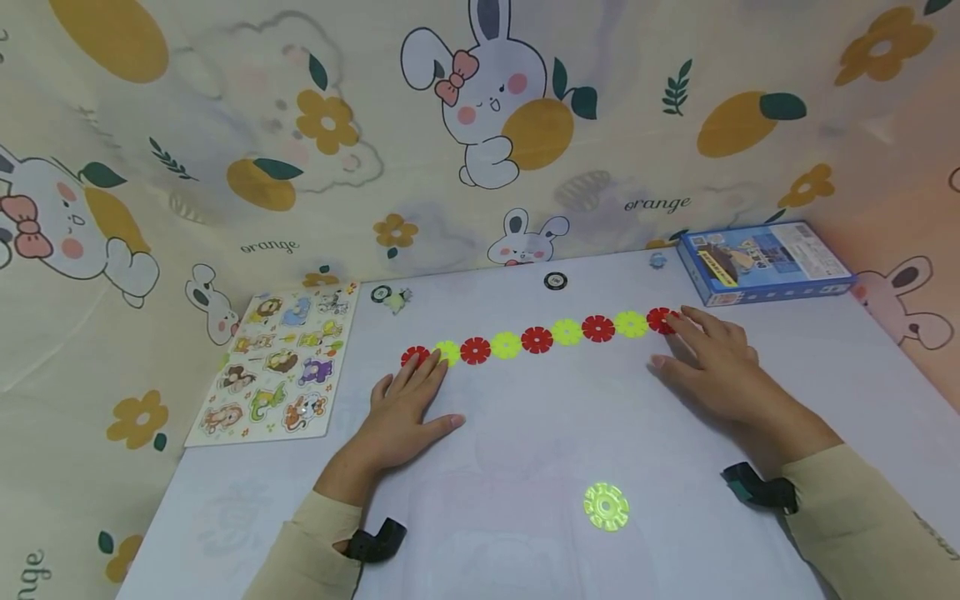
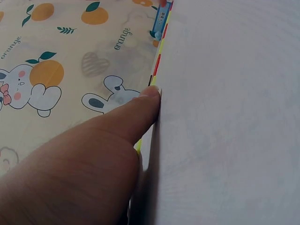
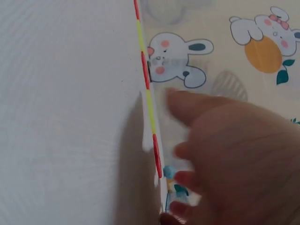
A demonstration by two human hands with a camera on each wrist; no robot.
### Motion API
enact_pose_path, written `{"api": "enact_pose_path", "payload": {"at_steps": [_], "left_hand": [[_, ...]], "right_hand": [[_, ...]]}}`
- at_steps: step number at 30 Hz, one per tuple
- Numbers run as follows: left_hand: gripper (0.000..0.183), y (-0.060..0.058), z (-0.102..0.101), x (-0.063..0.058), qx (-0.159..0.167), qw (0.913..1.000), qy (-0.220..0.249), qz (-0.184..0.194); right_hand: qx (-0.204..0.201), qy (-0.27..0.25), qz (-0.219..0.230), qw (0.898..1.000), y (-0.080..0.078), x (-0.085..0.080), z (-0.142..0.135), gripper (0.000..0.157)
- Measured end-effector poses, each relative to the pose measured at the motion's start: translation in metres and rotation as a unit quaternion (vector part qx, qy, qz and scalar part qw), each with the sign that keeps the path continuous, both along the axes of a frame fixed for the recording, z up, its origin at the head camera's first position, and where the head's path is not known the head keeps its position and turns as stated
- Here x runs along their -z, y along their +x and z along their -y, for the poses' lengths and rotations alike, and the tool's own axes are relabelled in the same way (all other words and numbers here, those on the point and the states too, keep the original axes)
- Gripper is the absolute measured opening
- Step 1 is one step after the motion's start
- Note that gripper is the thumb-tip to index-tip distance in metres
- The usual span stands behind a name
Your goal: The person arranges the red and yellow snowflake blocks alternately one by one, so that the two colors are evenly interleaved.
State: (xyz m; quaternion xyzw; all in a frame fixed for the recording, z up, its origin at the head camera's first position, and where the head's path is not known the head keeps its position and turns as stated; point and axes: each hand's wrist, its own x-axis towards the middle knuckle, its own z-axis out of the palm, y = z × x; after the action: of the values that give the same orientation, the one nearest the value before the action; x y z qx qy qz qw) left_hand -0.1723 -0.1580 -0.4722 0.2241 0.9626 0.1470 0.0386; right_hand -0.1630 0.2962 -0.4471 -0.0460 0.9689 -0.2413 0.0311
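Note:
A row of flat, notched plastic discs, red (image 1: 537, 340) alternating with yellow-green (image 1: 567, 332), stretches across the white table in the head view. My left hand (image 1: 401, 421) lies palm down with straight fingers touching the row's left end, over the red end disc (image 1: 413, 357). At the other end, my right hand (image 1: 716, 367) has its fingertips at the last red disc (image 1: 662, 320), thumb spread away. Both wrist views show the row edge-on as a thin coloured line, with the left thumb (image 2: 150, 93) in front of it in one. A loose yellow-green disc (image 1: 606, 507) lies nearer, between the forearms.
A board of animal pictures (image 1: 277, 362) lies at the left. At the back right is a blue box (image 1: 765, 262), with a small blue piece (image 1: 657, 260) beside it. Small black rings (image 1: 556, 281) and a pale green piece (image 1: 396, 302) sit behind the row, before the patterned backdrop.

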Motion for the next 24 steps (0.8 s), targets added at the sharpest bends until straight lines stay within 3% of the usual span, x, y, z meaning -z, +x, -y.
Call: {"api": "enact_pose_path", "payload": {"at_steps": [3, 6, 9, 12, 14, 17, 22, 24], "left_hand": [[0.089, 0.001, 0.000, -0.001, 0.000, 1.0000, 0.002, 0.002], [0.089, 0.001, 0.000, -0.001, 0.001, 1.0000, 0.005, 0.003], [0.089, 0.001, 0.000, -0.001, 0.002, 1.0000, 0.006, 0.005], [0.089, 0.001, 0.000, -0.001, 0.002, 1.0000, 0.005, 0.007], [0.089, 0.001, 0.000, -0.001, 0.002, 1.0000, 0.004, 0.007], [0.089, 0.000, 0.000, -0.002, 0.001, 1.0000, 0.006, 0.008], [0.088, 0.001, -0.001, -0.003, 0.002, 1.0000, 0.008, 0.006], [0.088, 0.001, -0.001, -0.004, 0.001, 1.0000, 0.007, 0.007]], "right_hand": [[0.003, -0.085, -0.001, 0.996, 0.003, -0.011, 0.004, 0.075], [-0.029, -0.187, 0.005, 0.982, 0.008, -0.023, 0.010, 0.064], [-0.101, -0.286, 0.031, 0.952, 0.015, -0.032, 0.019, 0.060], [-0.200, -0.362, 0.093, 0.906, 0.022, -0.035, 0.031, 0.065], [-0.253, -0.373, 0.146, 0.881, 0.026, -0.034, 0.039, 0.069], [-0.306, -0.346, 0.215, 0.860, 0.033, -0.030, 0.051, 0.070], [-0.346, -0.257, 0.272, 0.860, 0.044, -0.024, 0.068, 0.063], [-0.356, -0.211, 0.272, 0.869, 0.048, -0.024, 0.073, 0.058]]}}
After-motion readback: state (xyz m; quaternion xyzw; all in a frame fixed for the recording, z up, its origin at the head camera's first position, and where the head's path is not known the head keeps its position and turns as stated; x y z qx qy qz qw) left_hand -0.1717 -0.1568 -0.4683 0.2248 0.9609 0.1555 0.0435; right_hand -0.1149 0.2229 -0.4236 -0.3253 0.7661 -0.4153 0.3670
